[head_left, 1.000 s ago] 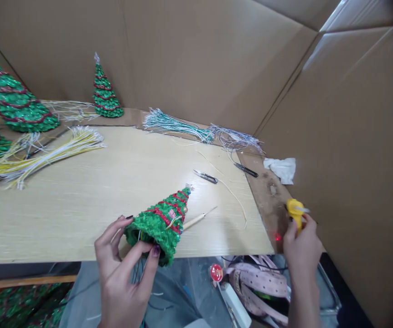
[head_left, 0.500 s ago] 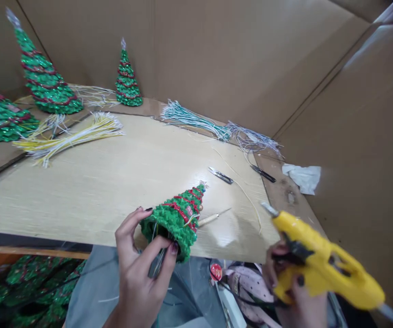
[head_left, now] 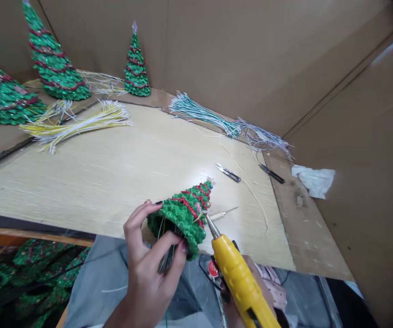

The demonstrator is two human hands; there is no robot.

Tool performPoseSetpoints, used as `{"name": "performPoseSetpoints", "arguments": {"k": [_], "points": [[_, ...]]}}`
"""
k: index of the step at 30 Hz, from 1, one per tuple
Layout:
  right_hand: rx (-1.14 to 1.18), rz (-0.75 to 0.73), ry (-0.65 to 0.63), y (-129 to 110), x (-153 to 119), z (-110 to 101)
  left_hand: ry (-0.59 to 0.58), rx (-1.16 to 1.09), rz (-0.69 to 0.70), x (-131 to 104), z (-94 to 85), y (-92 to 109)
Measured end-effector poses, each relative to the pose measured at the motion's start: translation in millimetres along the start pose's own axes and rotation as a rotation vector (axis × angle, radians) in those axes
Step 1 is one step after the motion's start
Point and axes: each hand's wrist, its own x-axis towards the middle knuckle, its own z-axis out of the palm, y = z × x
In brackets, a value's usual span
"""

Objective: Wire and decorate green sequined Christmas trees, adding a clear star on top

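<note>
My left hand (head_left: 157, 264) grips a small green Christmas tree (head_left: 186, 214) by its hollow base, the thumb and a finger inside the opening around some wires (head_left: 167, 260). The tree lies tilted over the table's front edge, its tip pointing away and right, with red garlands wound round it. Wrapped round the handle of a yellow hot glue gun (head_left: 239, 275), my right hand (head_left: 256, 284) is partly hidden behind the gun's body. The metal nozzle is at the tree's side, by a short yellow and white wire (head_left: 199, 216); whether they touch I cannot tell.
An awl (head_left: 219, 215) lies behind the tree. Thread snips (head_left: 228, 173) and dark-handled snips (head_left: 272, 174) lie farther back. Yellow and white wires (head_left: 80, 125), green wires (head_left: 205, 114) and larger trees (head_left: 56, 68) stand or lie behind. An orange basket (head_left: 28, 234) holds more trees at lower left.
My right hand has brought the glue gun leftward from the right side, turning its nozzle to the tree. My left hand still holds the tree; the whole view has shifted slightly.
</note>
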Motion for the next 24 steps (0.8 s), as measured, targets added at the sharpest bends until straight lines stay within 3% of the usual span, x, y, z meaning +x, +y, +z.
{"name": "performPoseSetpoints", "arguments": {"k": [6, 12, 19, 24], "points": [[-0.184, -0.010, -0.004, -30, 7, 3, -0.006, -0.006, -0.012, 0, 0.4, 2], [-0.212, 0.002, -0.040, -32, 11, 2, -0.007, -0.011, -0.016, 0, -0.3, 2], [-0.127, 0.012, 0.030, -44, 19, 2, -0.014, -0.016, -0.021, -1, -0.2, 2], [-0.202, -0.026, -0.012, -42, 19, -3, -0.009, -0.013, -0.020, 0, 0.3, 2]]}}
